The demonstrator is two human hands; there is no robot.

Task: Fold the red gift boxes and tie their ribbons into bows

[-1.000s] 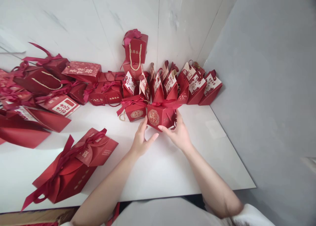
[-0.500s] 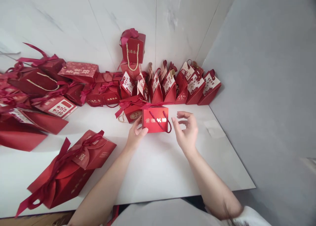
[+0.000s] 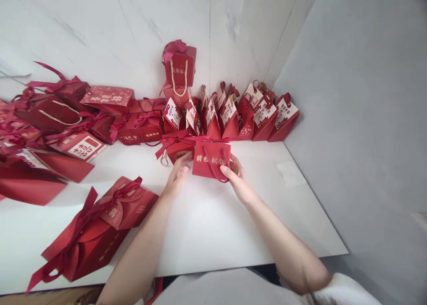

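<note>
A small red gift box (image 3: 203,170) with gold lettering, a twisted cord handle and a ribbon on top stands in front of me. My right hand (image 3: 239,182) grips its right side, the thumb on the front near the cord and the fingers behind. Just off the box's left side, my left hand (image 3: 177,177) is open and holds nothing. Close behind its fingertips sits another ribboned red box (image 3: 176,151) with a pale cord, partly covered by the hand and the first box.
A row of red boxes with white tops (image 3: 228,118) lines the wall. Two boxes are stacked, a cord-handled one (image 3: 190,69) uppermost. Many ribboned boxes (image 3: 66,111) crowd the left. Two larger ones (image 3: 100,247) lie at the front left of the white table (image 3: 213,234).
My right hand has moved left and taken hold of the box's right side. My left hand has let go of its left side. The box now shows different lettering on its front.
</note>
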